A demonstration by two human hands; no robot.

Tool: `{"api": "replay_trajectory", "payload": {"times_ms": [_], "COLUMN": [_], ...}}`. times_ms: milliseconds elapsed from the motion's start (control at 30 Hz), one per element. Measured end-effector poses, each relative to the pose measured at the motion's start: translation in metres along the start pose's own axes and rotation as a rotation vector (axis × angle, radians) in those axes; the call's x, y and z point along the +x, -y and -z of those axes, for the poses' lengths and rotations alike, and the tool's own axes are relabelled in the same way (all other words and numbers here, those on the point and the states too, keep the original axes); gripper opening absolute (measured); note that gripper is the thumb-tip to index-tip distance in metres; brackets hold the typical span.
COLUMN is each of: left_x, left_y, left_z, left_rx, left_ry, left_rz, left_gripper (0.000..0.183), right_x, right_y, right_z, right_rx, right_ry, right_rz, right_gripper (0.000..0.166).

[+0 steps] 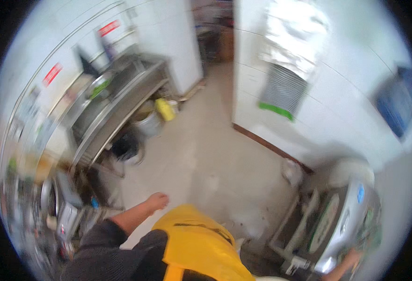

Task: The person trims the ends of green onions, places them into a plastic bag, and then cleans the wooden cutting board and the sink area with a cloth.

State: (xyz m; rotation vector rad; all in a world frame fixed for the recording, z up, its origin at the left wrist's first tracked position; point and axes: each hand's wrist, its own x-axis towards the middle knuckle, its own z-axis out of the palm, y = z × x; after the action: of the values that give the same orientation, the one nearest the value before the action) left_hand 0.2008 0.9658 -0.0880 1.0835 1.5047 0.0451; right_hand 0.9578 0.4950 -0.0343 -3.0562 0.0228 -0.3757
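My left hand (159, 201) hangs over the pale floor (206, 158), its fingers loosely curled, with nothing seen in it. A yellow apron (199, 235) covers my front over a dark short-sleeved top. At the lower right, my right hand (354, 258) is at the edge of a silver-fronted appliance (342, 228) with a blue oval badge. Blurred greenish material (370, 224) lies just beyond that hand. Whether the hand grips or only touches something is too blurred to tell.
A stainless steel sink bench (121, 105) runs along the left wall, with a white bucket (148, 123), a yellow container (165, 109) and a black-lined bin (125, 145) below. A doorway (214, 70) opens ahead. Blue cloth (397, 105) hangs at right.
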Motion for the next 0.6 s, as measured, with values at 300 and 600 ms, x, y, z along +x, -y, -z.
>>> {"api": "replay_trajectory", "payload": {"times_ms": [300,600], "left_x": [0.055,0.108], "left_y": [-0.019,-0.059], "left_z": [-0.032,-0.056], "left_rx": [0.416,0.623], "left_ry": [0.174,0.725], "left_rz": [-0.343,-0.199], "left_gripper": [0.034,0.030], "right_x": [-0.257,-0.614], "right_y": [0.036,-0.071], "right_z": [0.070,0.179], "right_rx": [0.275,0.299], "right_ry": [-0.272,-0.169], "right_rz": [0.230,-0.440], "right_gripper": [0.048,0.036]}}
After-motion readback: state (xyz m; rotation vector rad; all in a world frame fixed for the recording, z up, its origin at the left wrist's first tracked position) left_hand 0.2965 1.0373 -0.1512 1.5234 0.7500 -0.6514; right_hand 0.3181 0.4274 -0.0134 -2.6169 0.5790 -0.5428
